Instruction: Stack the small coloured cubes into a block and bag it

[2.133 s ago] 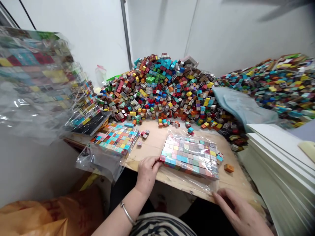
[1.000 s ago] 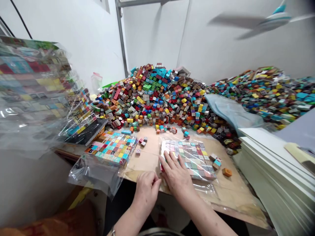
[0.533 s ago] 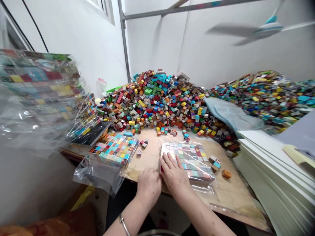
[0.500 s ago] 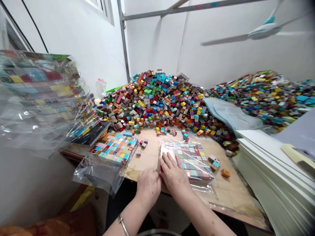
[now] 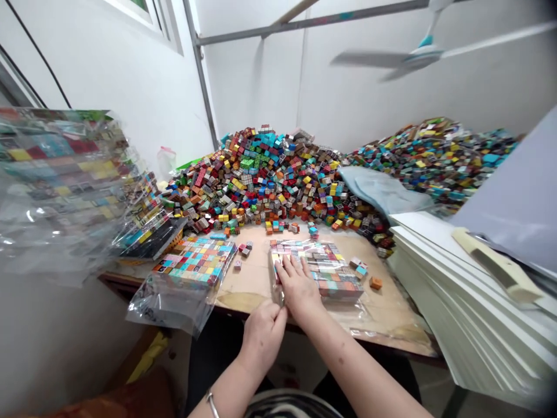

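Observation:
A flat slab of small multicoloured cubes (image 5: 337, 277) lies inside a clear plastic bag (image 5: 354, 318) near the front of the table. My right hand (image 5: 300, 290) rests on the slab's left side, fingers stretched out over the plastic. At the table's front edge, my left hand (image 5: 262, 330) is closed on the lower left part of the bag, its thumb beside my right wrist. Another bagged slab (image 5: 198, 261) lies further left, with loose plastic hanging over the edge.
A big heap of coloured cubes (image 5: 265, 186) fills the back. Loose cubes lie around the slab, including an orange cube (image 5: 375, 283) to its right. Stacked white sheets (image 5: 456, 290) with a cream-handled tool (image 5: 496, 264) stand at right. Bagged slabs (image 5: 65, 186) are piled at left.
My view has shifted, so the scene sits further left. My left hand has pulled slightly down towards me with the bag's edge. The right hand remains flat on the slab.

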Tool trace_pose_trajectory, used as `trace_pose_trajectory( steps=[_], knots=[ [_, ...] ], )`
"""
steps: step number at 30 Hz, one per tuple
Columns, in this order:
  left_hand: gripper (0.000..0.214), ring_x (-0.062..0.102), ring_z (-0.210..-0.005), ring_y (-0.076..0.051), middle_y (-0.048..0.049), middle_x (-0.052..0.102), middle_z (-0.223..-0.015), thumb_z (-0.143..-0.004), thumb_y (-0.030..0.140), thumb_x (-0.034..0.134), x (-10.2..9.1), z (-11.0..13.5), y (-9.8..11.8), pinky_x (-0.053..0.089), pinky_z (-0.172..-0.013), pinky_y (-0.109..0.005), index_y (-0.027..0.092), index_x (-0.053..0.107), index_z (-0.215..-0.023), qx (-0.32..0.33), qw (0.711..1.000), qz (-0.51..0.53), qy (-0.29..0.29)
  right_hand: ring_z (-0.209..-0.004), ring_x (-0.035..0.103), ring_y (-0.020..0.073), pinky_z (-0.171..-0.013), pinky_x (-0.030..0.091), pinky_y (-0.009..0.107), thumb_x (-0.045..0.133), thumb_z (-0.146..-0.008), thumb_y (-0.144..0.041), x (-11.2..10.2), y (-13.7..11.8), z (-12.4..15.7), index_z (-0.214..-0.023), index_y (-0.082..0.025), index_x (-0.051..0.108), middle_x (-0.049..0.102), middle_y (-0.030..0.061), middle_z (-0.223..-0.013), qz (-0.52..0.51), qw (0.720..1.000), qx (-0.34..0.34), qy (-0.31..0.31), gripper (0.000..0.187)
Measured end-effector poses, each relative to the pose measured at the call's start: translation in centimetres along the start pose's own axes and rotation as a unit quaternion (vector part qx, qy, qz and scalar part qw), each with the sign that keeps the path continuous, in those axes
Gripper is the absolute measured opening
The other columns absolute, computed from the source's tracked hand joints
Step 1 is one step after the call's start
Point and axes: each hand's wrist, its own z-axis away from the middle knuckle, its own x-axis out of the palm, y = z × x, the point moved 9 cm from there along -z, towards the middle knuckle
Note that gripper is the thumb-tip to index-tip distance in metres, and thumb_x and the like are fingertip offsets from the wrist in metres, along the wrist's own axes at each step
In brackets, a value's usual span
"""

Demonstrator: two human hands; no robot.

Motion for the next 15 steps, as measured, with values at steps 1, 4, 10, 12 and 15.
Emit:
trace_pose_trajectory(
  steps=[1,4,10,12,15],
  knots=[
    [0.036,0.055,-0.068,-0.015,-0.0016,0.055,-0.067,-0.09,0.022,0.037,-0.1,0.0,-0.2,0.039,-0.063,-0.026,0.018,0.05,-0.057,-0.001,1.0,0.003,0.003,-0.128,0.041,0.0301,-0.108,0.026,0.049,0.041,-0.09,-0.022,-0.1,0.0,0.2,-0.129,-0.013,0.052,0.048,0.0152,-0.137,0.001,1.0,0.0,0.002,0.041],
    [0.034,0.054,-0.071,-0.016,-0.002,0.054,-0.068,-0.09,0.022,0.037,-0.4,-0.2,-0.8,0.038,-0.066,-0.027,0.018,0.051,-0.059,-0.006,1.0,0.016,0.014,-0.13,0.037,0.0311,-0.108,0.023,0.051,0.048,-0.088,-0.031,-0.9,0.0,1.5,-0.132,-0.015,0.048,0.042,0.0152,-0.141,0.0,1.0,-0.007,0.01,0.047],
    [0.037,0.052,-0.069,-0.016,-0.0009,0.049,-0.065,-0.09,0.03,0.037,-0.5,-0.1,-2.1,0.035,-0.065,-0.028,0.019,0.043,-0.055,-0.02,0.999,0.013,0.024,-0.121,0.046,0.0321,-0.094,0.04,0.048,0.052,-0.086,-0.028,-5.1,1.0,8.2,-0.127,-0.018,0.05,0.053,0.0146,-0.132,-0.032,0.995,-0.007,0.096,0.043],
    [0.038,0.051,-0.067,-0.016,-0.0002,0.047,-0.063,-0.09,0.031,0.038,-0.3,0.0,-2.4,0.034,-0.064,-0.028,0.019,0.041,-0.054,-0.025,1.0,0.005,0.016,-0.102,0.057,0.0264,-0.082,0.047,0.041,0.048,-0.087,-0.021,-5.2,1.2,10.0,-0.116,-0.017,0.055,0.063,0.0133,-0.113,-0.079,0.993,-0.018,0.087,0.03],
    [0.038,0.051,-0.066,-0.015,0.0001,0.048,-0.062,-0.091,0.031,0.038,-0.1,0.1,-2.6,0.034,-0.063,-0.027,0.019,0.041,-0.055,-0.027,1.0,-0.009,0.001,-0.085,0.059,0.0197,-0.074,0.051,0.033,0.043,-0.088,-0.013,-3.8,0.8,11.1,-0.108,-0.014,0.055,0.064,0.011,-0.095,-0.158,0.985,-0.049,0.055,0.023]
  ],
)
